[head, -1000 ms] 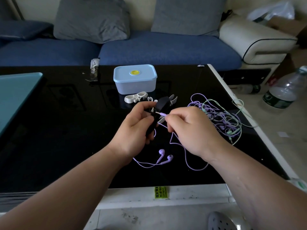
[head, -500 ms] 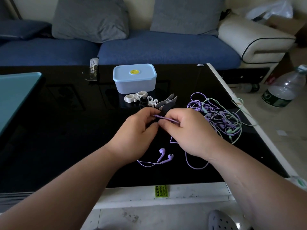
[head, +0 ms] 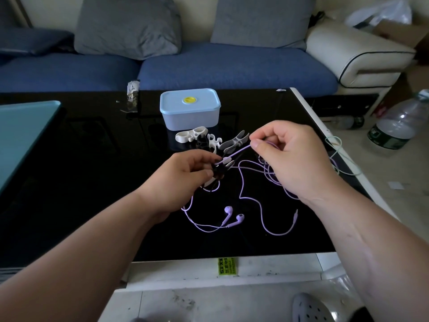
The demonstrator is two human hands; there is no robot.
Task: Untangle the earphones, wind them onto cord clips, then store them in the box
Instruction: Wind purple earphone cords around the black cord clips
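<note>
Head view: my left hand (head: pixel 183 180) gripped one black cord clip (head: pixel 218 174); my right hand (head: pixel 292 159) pinched the purple earphone cord (head: pixel 239 151) running to it. Two earbuds (head: pixel 228 210) and one plug (head: pixel 295 216) lay on the table near me. One lidded box (head: pixel 190 112) stood behind three pale loose clips (head: pixel 191 135). The other cords (head: pixel 269 174) were mostly hidden behind my right hand. Glossy black table (head: pixel 92 182), blue sofa (head: pixel 232 68), two grey cushions (head: pixel 127 26).
</note>
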